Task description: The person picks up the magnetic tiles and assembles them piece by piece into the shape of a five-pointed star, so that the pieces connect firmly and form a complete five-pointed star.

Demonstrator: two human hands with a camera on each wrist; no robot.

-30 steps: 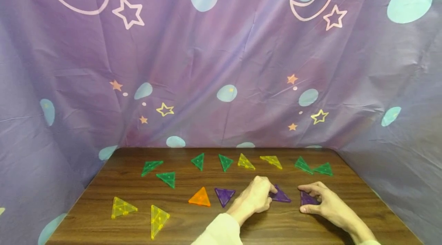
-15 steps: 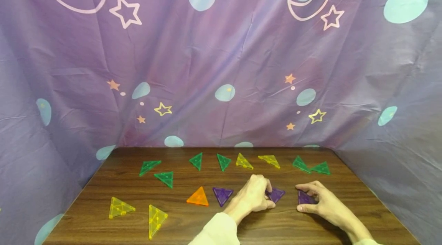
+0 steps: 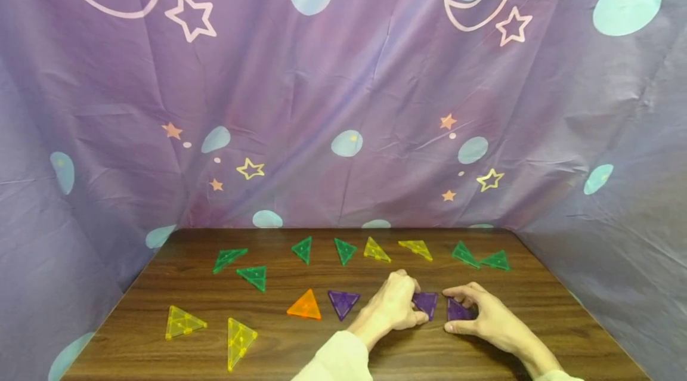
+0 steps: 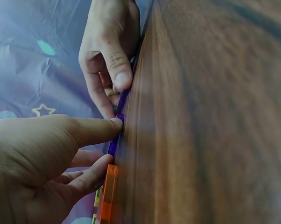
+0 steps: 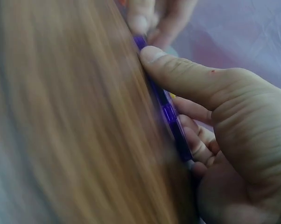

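Observation:
My left hand (image 3: 394,302) grips a translucent purple triangle tile (image 3: 427,304) by its left side, thumb at the near corner and fingers at the far one. Just to the right, my right hand (image 3: 485,315) holds a second purple triangle tile (image 3: 458,310) between thumb and fingers, its palm side covering part of the tile. A narrow gap of wood separates the two tiles, both lying flat at the tabletop. In the right wrist view the thumb presses the edge of the purple tile (image 5: 169,113). Left of my left wrist lies a third purple triangle tile (image 3: 343,303).
An orange triangle tile (image 3: 306,305) lies beside the third purple one. Yellow tiles (image 3: 240,342) sit at the front left. Several green tiles (image 3: 345,251) and a yellow pair (image 3: 377,250) spread along the back of the wooden table (image 3: 300,357). A purple patterned cloth (image 3: 300,101) hangs behind.
My left hand has turned its purple tile, so an edge now faces right. My right hand has slid its tile leftward, narrowing the gap between the two.

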